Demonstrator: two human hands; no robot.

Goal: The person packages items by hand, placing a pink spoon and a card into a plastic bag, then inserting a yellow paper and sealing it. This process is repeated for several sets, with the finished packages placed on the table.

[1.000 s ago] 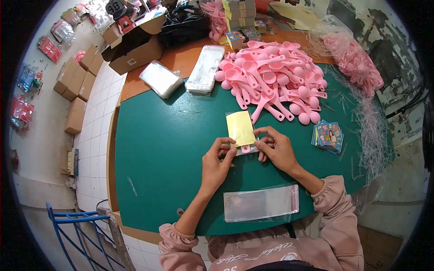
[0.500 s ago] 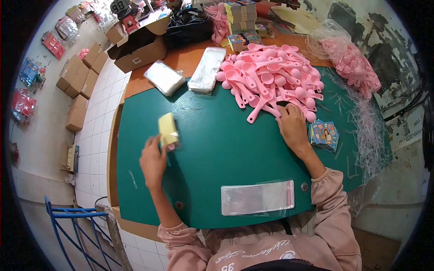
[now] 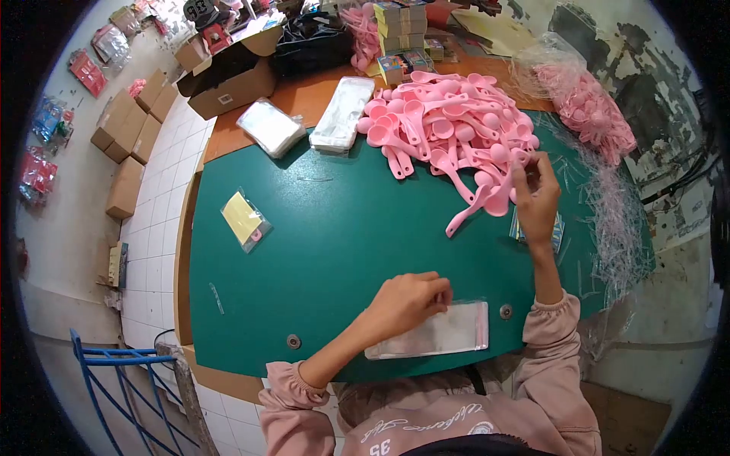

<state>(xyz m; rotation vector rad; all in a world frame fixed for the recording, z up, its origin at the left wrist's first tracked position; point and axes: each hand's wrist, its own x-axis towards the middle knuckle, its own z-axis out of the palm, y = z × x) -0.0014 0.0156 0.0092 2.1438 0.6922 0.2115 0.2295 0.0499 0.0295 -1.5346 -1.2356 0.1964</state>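
Note:
My left hand [image 3: 411, 305] is over the stack of clear plastic bags [image 3: 464, 334] near the front edge, fingers curled in; whether they pinch a bag is hidden. My right hand [image 3: 538, 199] is bent round the right side of a heap of pink plastic spoons [image 3: 449, 114], its thumb and fingers closing on a pink spoon [image 3: 520, 157]. One loose spoon [image 3: 475, 209] juts from the heap with its handle toward me. Under my right wrist lie printed cards [image 3: 559, 234], partly covered. A filled clear packet with a yellow card [image 3: 243, 219] rests at the left.
Two stacks of clear bags [image 3: 271, 128] [image 3: 342, 114] lie at the back. Behind them are an open cardboard box [image 3: 228, 95] and bundled cards [image 3: 401, 34]. A bag of pink spoons [image 3: 585, 106] and crumpled plastic wrap [image 3: 620, 220] line the right side of the green tabletop [image 3: 342, 228].
My left hand let go of the yellow-card packet at the left and moved right to the clear bags. My right hand shifted up and right along the heap; several spoons slid toward me.

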